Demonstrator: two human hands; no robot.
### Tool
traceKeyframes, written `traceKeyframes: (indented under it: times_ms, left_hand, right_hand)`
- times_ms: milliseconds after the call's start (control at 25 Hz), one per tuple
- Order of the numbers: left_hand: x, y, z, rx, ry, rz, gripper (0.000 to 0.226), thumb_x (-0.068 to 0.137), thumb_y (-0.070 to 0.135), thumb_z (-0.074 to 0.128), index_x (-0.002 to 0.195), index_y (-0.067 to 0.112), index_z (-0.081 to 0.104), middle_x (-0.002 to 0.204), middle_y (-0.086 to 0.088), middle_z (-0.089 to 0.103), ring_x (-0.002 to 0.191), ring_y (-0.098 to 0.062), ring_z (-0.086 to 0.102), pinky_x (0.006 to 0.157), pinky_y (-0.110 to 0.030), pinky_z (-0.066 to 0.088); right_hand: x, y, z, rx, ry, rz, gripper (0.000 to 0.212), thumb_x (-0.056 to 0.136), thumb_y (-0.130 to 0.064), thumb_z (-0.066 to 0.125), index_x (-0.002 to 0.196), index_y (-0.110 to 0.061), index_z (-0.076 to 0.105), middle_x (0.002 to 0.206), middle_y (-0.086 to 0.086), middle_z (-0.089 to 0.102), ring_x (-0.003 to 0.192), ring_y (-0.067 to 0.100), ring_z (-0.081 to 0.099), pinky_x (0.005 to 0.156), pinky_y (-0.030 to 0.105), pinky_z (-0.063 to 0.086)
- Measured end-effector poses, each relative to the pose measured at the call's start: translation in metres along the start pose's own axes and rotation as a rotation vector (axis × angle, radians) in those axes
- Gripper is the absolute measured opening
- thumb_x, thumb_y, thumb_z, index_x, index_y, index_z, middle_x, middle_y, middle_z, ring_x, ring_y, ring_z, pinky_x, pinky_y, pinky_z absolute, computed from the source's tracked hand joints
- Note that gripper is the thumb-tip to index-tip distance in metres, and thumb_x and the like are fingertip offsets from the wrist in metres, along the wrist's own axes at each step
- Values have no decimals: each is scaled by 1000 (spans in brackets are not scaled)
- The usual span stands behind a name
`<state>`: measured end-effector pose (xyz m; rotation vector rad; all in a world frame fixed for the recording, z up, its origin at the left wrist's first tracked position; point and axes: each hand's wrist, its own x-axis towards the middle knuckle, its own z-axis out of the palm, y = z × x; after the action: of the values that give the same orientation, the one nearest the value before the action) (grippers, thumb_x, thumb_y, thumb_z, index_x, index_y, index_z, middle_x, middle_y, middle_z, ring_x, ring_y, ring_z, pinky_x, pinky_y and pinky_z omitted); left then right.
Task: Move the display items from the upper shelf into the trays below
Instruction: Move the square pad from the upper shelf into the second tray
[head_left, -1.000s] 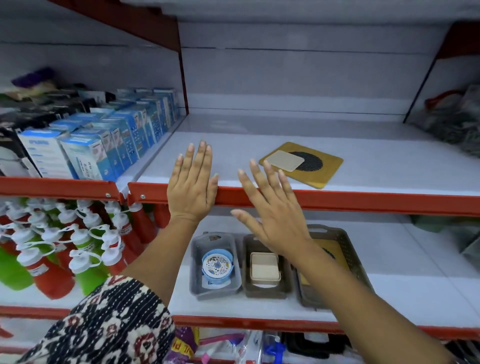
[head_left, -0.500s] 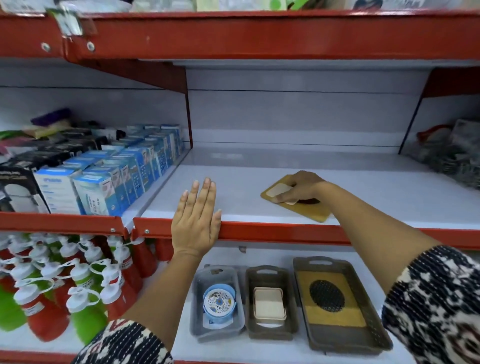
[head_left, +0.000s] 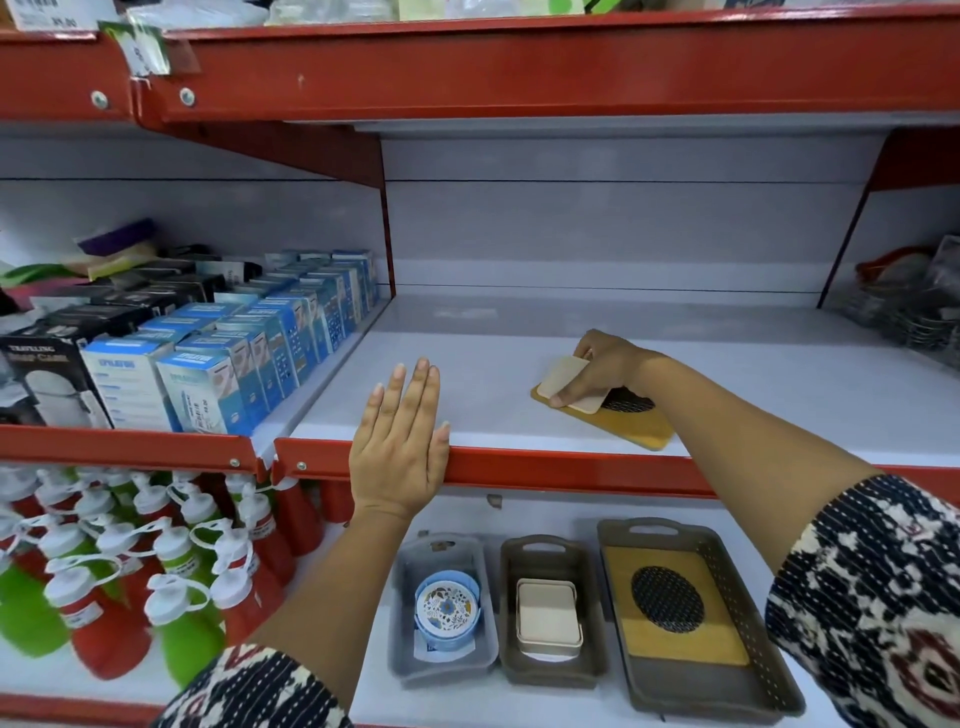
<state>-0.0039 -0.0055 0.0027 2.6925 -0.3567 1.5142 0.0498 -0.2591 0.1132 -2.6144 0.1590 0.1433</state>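
Observation:
On the upper white shelf (head_left: 493, 395) lies a yellow board with a black mesh oval (head_left: 631, 423). My right hand (head_left: 602, 366) grips a small cream square coaster (head_left: 561, 376) and tilts its far edge up off that board. My left hand (head_left: 400, 441) rests flat and open on the shelf's red front edge. Below stand three trays: a grey tray (head_left: 402, 613) with a blue round holder, a brown tray (head_left: 592, 613) with stacked cream coasters (head_left: 548, 616), and a larger brown tray (head_left: 737, 587) holding another yellow mesh board.
Blue and black boxes (head_left: 218, 358) fill the shelf to the left. Red and green bottles with white caps (head_left: 130, 566) crowd the lower left. Wire items (head_left: 914, 306) sit at the far right. A red shelf beam (head_left: 519, 67) runs overhead.
My right hand went from the shelf's front edge to the board, closed on the cream coaster and lifted one edge. The view tilted upward. My left hand stayed on the red edge.

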Motion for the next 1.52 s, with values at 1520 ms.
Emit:
traceKeyframes:
  times_ms: [1520]
  left_hand:
    - [-3,-2,11,23,142,29,57,103,33,12,143,5,40,147,-11,45,139,-28,34,118,-38,20]
  right_hand:
    - [-96,117,233,1177,67,604,21,90,3,50,106,-4,63,109,16,64,100,29,60,71,34,55]
